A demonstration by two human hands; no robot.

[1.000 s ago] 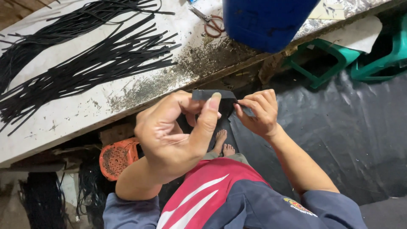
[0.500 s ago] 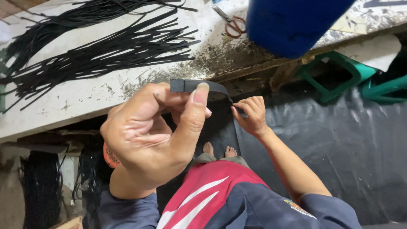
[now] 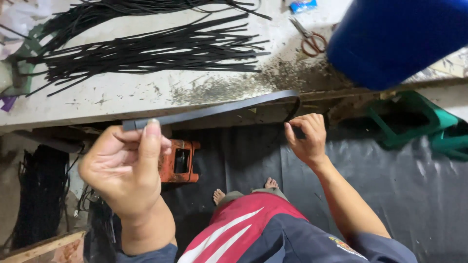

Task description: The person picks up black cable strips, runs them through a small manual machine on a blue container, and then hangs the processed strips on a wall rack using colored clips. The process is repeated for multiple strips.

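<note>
Head view — left hand and right hand pinching black strip ends, stretched taut.

Navy sleeves, red top with white stripes, bare feet.

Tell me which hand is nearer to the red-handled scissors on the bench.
Right. The right hand is below the scissors, just off the bench edge, pinching the black strip. The left hand holds the strip's other end, far off to the lower left.
</note>
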